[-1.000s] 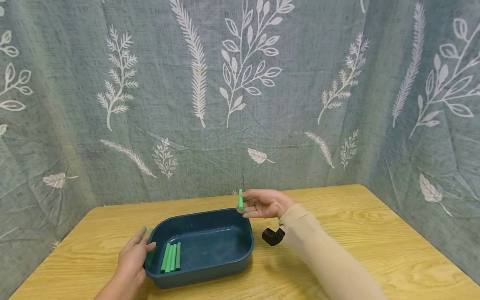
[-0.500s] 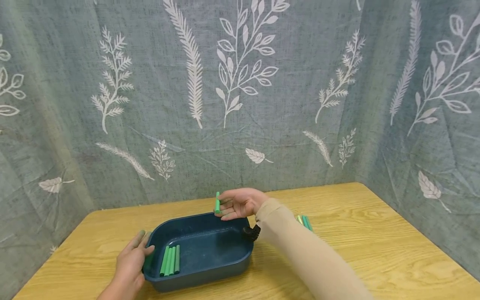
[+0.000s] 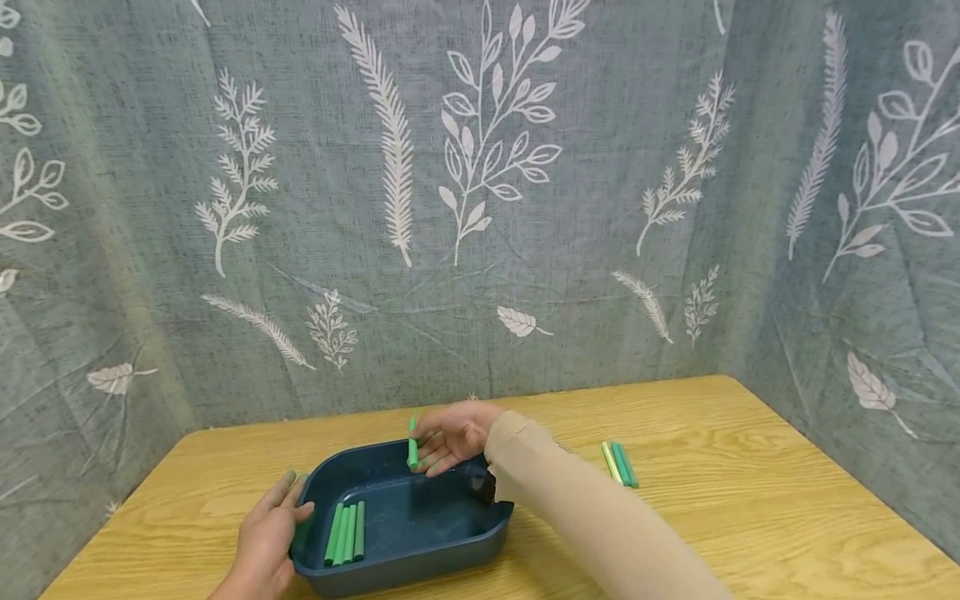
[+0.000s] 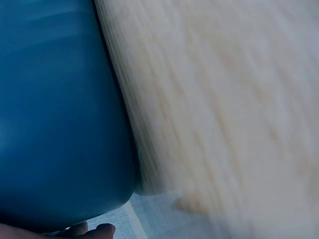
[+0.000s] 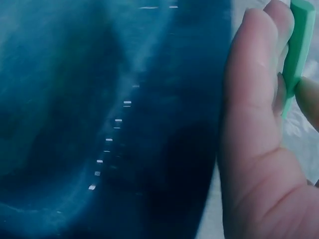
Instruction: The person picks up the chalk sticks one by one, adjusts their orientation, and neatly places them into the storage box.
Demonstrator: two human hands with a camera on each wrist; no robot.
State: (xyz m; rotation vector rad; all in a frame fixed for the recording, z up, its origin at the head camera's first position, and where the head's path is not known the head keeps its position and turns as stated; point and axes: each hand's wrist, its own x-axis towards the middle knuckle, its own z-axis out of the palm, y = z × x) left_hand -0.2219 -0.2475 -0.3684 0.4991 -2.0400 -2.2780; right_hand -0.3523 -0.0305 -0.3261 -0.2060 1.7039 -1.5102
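My right hand (image 3: 456, 435) pinches a green chalk stick (image 3: 412, 443) between thumb and fingertips above the far rim of a dark blue tray (image 3: 420, 575). Close up in the right wrist view, the held chalk (image 5: 299, 45) stands on end against the fingers. At the tray's left end my left hand (image 3: 267, 527) grips the rim, thumb over the edge. In the left wrist view only its fingertips (image 4: 102, 231) show, below the tray's outer wall (image 4: 65, 124). Several green chalk sticks (image 3: 345, 533) lie side by side inside the tray, at its left end.
On the wooden table (image 3: 720, 483), right of the tray, lie a yellow-green chalk stick (image 3: 611, 462) and darker teal sticks (image 3: 624, 465) beside it. A patterned grey-green curtain (image 3: 480, 208) hangs behind the table and along both sides.
My right hand has carried the green chalk stick leftward, from the tray's far right corner to over its far rim. Sticks on the table at right have come into view. The left hand stays on the rim.
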